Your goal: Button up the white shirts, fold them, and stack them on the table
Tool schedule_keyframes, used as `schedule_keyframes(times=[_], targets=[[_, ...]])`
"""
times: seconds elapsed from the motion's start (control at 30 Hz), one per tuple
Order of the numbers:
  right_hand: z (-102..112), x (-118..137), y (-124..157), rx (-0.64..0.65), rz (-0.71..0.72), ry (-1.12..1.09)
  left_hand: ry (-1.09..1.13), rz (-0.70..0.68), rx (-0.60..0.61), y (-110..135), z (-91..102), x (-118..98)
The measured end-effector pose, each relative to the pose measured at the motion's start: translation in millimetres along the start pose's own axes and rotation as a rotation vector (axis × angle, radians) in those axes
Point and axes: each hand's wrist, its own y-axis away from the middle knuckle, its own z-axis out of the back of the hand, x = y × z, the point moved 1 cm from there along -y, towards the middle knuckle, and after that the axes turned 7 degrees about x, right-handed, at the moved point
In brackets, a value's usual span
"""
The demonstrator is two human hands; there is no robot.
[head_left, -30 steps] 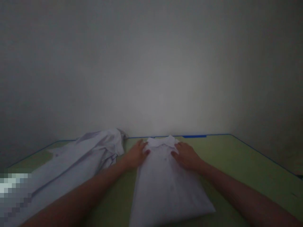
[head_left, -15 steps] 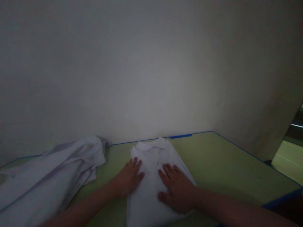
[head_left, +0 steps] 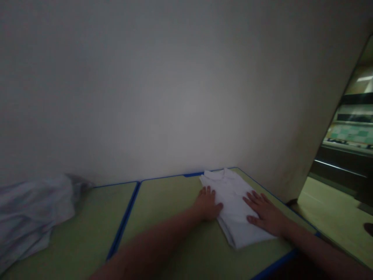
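Plain grey wall [head_left: 175,97] right behind the bench [head_left: 163,198], closing off the far side. Bench top light green, blue trim, split in two by a blue seam [head_left: 126,221]; darker blue patch [head_left: 194,174] on the back edge. Left section: loose, rumpled white garment [head_left: 32,210], cut off by the frame's left side, well apart from both hands. Bare green top and the seam lie between it and the folded white shirt [head_left: 230,208]. Far right, past the wall's end: pale floor [head_left: 317,198], long dark fixture [head_left: 338,165], green-and-white checked panel [head_left: 349,132] above; small dark item [head_left: 368,228] at frame edge, can't identify.

Shirt is on the right section, flat, collar end near the back edge, right side close to the bench's right edge. Near left corner shows stacked layers. Part of its right side is hidden under the hand and forearm.

Left hand [head_left: 207,205]: palm down at the shirt's left edge, fingers pointing away from the wearer, thumb out over the cloth. Right hand [head_left: 266,214]: palm down on the shirt's right part, fingers fanned toward far left, thumb apart. Both unclenched, pressed flat, no pinch on the fabric. Left forearm crosses the bench from bottom centre-left; right one comes in from the lower right corner, over the bench edge. Dim, slightly blurred.
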Motion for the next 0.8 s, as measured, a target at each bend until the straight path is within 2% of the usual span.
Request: schedule_keyframes(times=[0.07,0.13,0.27,0.4,0.53,0.63,0.73,0.8], targets=[[-7,-33,2,-0.023,-0.164,0.022,-0.002,-0.009,-0.01,-29,-0.5,-15],[-13,-58,2,-0.002,-0.253,0.011,-0.003,-0.025,-0.01,-51,0.9,-25],[-18,-84,-2,0.032,-0.271,-0.018,-0.005,-0.051,-0.009,-75,4.4,-33],[-15,-95,-4,0.03,-0.266,-0.031,-0.005,-0.069,-0.005,-82,6.7,-33],[-3,-94,-4,0.053,-0.303,-0.02,0.008,-0.045,-0.012,-74,13.4,-37],[14,-82,-5,0.027,-0.325,-0.009,0.041,-0.056,-0.077,-53,20.9,-51],[23,-60,-7,-0.019,-0.266,0.006,0.059,-0.262,-0.132,-21,22.5,-74],[19,-47,-6,-0.013,-0.212,0.021,0.051,-0.384,-0.1,0,18.2,-89]])
